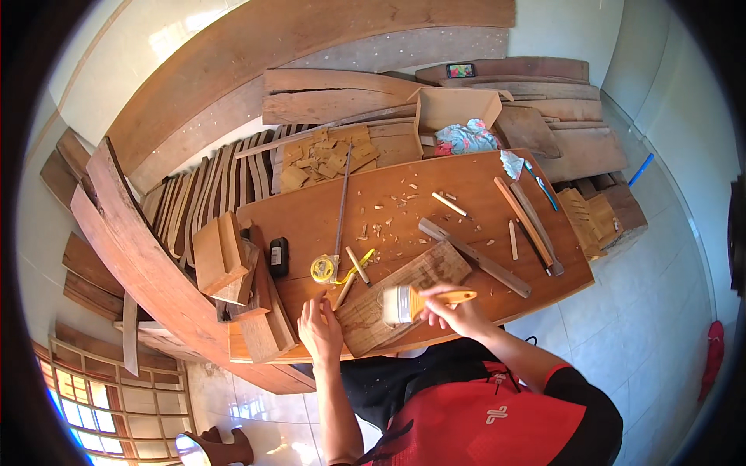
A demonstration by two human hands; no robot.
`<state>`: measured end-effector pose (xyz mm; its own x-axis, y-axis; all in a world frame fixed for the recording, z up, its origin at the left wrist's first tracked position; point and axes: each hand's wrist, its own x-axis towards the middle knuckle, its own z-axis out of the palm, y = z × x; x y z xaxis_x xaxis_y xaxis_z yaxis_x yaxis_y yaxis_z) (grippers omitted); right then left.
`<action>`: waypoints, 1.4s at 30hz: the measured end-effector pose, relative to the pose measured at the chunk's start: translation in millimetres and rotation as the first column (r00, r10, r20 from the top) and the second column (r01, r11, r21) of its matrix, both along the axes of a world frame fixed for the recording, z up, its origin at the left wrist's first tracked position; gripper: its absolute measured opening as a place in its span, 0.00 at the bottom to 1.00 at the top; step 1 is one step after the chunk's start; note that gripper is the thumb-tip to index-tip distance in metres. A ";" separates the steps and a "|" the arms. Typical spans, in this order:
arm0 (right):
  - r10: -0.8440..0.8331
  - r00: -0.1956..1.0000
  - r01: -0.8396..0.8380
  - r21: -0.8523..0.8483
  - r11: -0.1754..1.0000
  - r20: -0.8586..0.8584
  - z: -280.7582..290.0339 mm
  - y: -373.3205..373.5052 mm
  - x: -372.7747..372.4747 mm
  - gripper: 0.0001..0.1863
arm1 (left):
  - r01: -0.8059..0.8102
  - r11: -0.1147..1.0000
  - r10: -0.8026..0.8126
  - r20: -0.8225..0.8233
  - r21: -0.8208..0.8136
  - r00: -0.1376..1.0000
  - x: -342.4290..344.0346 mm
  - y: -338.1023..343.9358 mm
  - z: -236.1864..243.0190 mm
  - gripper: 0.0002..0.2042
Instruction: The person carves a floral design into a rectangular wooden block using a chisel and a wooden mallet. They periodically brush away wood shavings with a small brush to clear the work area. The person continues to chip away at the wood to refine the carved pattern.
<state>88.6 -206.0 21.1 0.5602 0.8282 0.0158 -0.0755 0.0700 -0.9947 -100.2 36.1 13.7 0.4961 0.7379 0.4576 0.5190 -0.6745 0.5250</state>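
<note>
My right hand [452, 312] grips a wide paintbrush [401, 304] by its yellow-brown wooden handle. Its pale bristles are over a flat wooden board [365, 323] that lies slantwise at the near edge of the wooden table [303, 217]. Whether the bristles touch the board is hard to tell. My left hand [320, 329] is beside the board's left end, fingers stretched out and holding nothing. Short round wooden sticks [358, 265] and a yellow tape measure [324, 269] lie just beyond it. A long narrow wooden bar [475, 258] rests past the board's right end.
Wood shavings [378, 227] are scattered mid-table. Wooden blocks [219, 252] are piled at the left, beside a small black case [279, 256]. Long tools [524, 221] lie at the right. Behind the table are stacked planks [334, 97] and an open cardboard box [458, 105] with cloth.
</note>
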 end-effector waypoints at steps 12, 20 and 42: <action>0.010 0.997 -0.008 0.020 1.000 -0.077 4.3 -3.5 28.4 0.14 | 0.112 0.968 -0.081 0.145 -0.223 0.986 30.9 -26.0 -1.4 0.08; -0.105 0.994 0.106 -0.015 0.994 0.029 0.8 13.9 36.6 0.16 | 0.104 0.989 -0.099 0.054 -0.103 0.994 26.0 -24.1 0.4 0.08; 0.090 0.761 -0.009 -0.128 0.992 0.642 49.9 21.3 89.7 0.05 | 0.126 0.979 -0.118 0.060 -0.158 0.991 32.1 -24.8 -1.4 0.07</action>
<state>178.3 -184.7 71.0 0.4086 0.8731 0.2659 0.5871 -0.0284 -0.8090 -68.2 11.3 12.3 0.5666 0.7390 0.3645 0.4079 -0.6359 0.6551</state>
